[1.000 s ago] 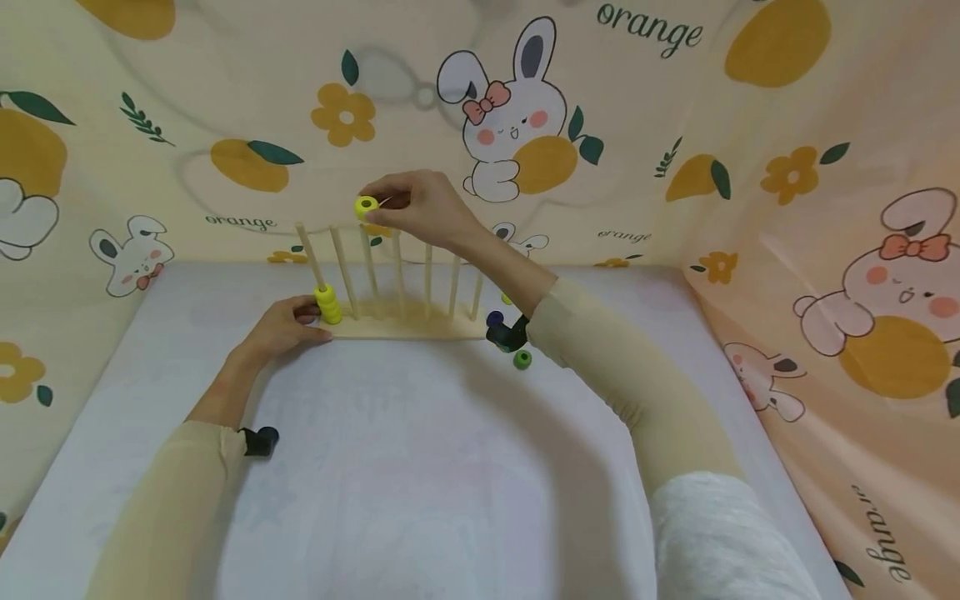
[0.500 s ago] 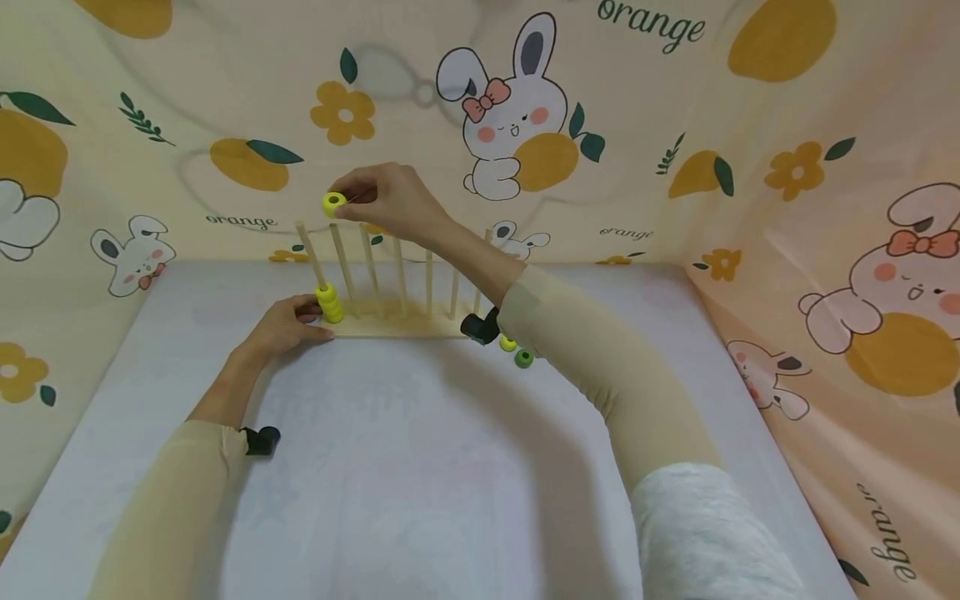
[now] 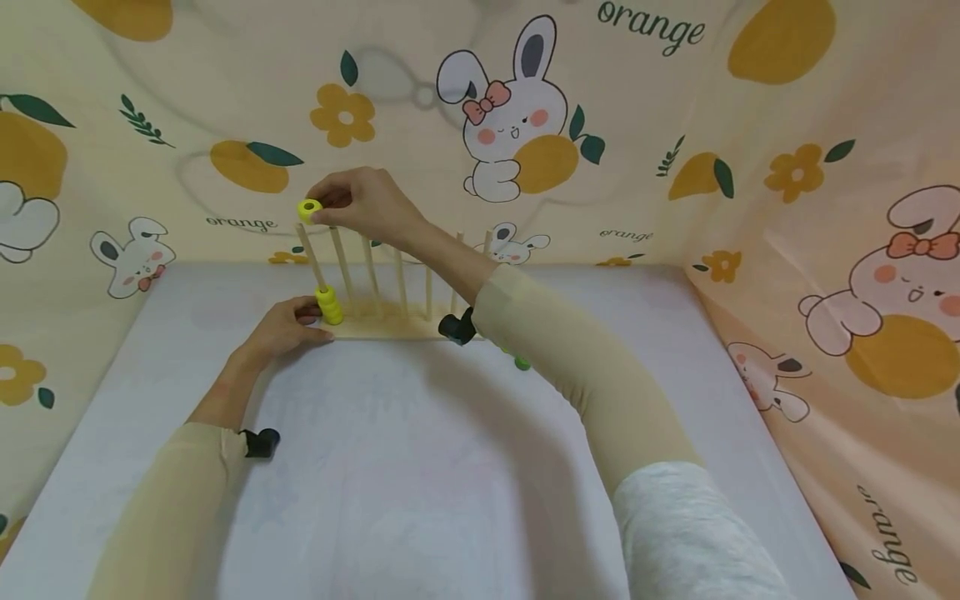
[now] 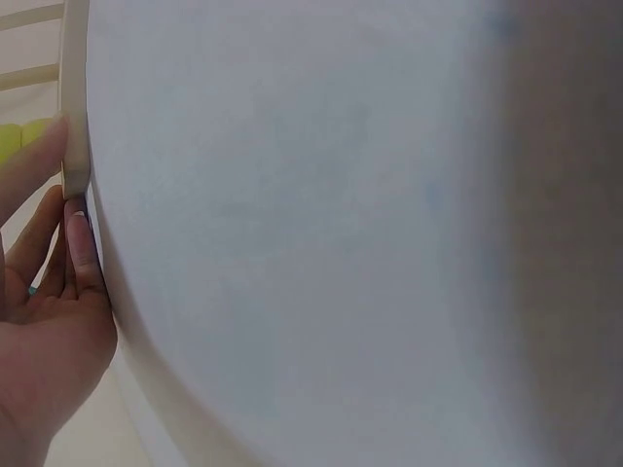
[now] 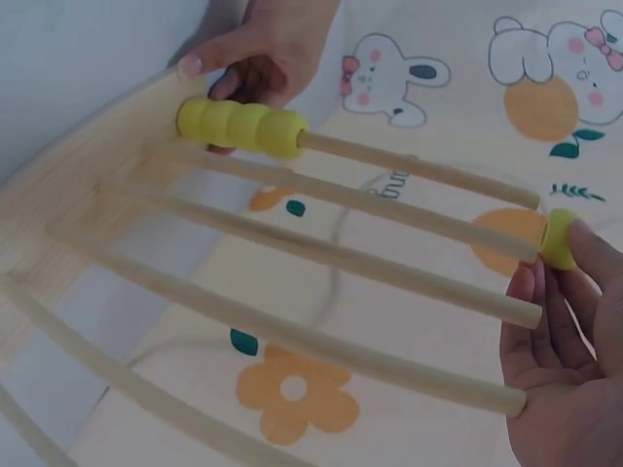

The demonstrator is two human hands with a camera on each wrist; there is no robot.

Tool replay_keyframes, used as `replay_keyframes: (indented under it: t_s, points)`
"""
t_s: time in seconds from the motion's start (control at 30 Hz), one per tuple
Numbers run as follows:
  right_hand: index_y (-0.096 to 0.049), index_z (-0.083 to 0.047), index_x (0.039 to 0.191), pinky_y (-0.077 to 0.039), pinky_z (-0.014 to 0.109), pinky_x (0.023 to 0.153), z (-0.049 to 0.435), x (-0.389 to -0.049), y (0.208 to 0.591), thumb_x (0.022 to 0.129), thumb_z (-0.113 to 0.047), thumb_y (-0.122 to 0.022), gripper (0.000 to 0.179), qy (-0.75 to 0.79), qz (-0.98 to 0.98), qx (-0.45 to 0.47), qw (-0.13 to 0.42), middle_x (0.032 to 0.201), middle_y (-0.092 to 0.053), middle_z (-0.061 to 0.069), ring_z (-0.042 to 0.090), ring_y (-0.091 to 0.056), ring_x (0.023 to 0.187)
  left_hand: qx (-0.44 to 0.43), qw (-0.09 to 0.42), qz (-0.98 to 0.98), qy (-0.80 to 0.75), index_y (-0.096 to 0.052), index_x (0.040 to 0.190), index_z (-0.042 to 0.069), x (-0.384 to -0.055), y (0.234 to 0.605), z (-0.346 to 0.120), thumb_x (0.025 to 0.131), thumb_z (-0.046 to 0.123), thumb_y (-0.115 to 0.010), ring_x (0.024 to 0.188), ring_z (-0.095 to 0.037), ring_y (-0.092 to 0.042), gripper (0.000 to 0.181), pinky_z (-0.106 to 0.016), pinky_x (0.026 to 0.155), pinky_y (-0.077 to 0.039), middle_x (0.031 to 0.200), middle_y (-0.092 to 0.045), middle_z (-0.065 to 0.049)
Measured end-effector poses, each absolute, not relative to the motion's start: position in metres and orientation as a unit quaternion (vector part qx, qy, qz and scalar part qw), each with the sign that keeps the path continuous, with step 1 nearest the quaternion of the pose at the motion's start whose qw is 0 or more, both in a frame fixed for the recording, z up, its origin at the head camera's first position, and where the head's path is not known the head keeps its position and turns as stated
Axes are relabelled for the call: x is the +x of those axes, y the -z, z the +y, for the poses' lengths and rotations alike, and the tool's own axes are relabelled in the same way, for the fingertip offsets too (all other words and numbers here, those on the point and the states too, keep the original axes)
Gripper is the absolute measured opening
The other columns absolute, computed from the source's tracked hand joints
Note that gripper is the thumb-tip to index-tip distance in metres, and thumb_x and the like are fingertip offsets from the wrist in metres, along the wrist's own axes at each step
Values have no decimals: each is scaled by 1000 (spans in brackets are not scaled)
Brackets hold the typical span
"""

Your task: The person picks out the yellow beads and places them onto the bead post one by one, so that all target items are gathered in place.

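Well, the table [image 3: 390, 475] spreads out with a rack [image 3: 405, 328] standing towards twelve o'clock. The left hand [image 3: 281, 331] grips its nine-o'clock end. Up at the tip of the nine-o'clock peg [image 3: 311, 260], which carries a low yellow stack [image 3: 328, 306], the right hand [image 3: 372, 205] pinches a bead [image 3: 310, 211]; whether they touch, I can't tell.

- Setting: small cloth-walled booth [image 3: 795, 242]; whether it stands in a home, lab or shop cannot be told.
- Landmark: white-topped counter [image 3: 375, 500].
- Behind counter: peach cloth [image 3: 405, 142] printed with rabbits [image 3: 514, 125], oranges [image 3: 547, 164] and the word "orange".
- Left and right of counter: same print, creased like hung fabric.
- On counter, toward its far edge: wooden peg rack [image 3: 405, 329], toy-like.
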State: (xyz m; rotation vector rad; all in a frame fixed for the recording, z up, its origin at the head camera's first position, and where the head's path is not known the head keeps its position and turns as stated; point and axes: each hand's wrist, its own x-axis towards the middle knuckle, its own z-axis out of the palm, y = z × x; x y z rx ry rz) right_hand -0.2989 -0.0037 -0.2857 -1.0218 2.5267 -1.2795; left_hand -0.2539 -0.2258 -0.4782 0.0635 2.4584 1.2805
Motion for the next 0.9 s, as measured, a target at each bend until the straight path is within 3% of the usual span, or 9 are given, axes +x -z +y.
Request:
replay_keyframes:
  t_s: [0.73, 0.9]
  points:
    - [-72, -12, 121, -51, 13, 84, -19, -300, 285, 92, -24, -73, 32, 385, 855, -331, 107, 111, -73, -5, 2, -65, 98, 38, 183, 868, -460, -30, 152, -6, -257, 477, -227, 88, 19, -77, 136, -39, -41, 83, -49, 116, -33, 148, -42, -25]
    - [-73, -11, 117, -50, 12, 84, -21, -300, 287, 91, -22, -74, 29, 376, 857, -328, 127, 105, -74, -5, 2, -65, 95, 41, 185, 868, -459, -29, 152, -6, -254, 477, -226, 88, 19, -77, 136, -40, -40, 83, -49, 116, -33, 149, -41, -26]
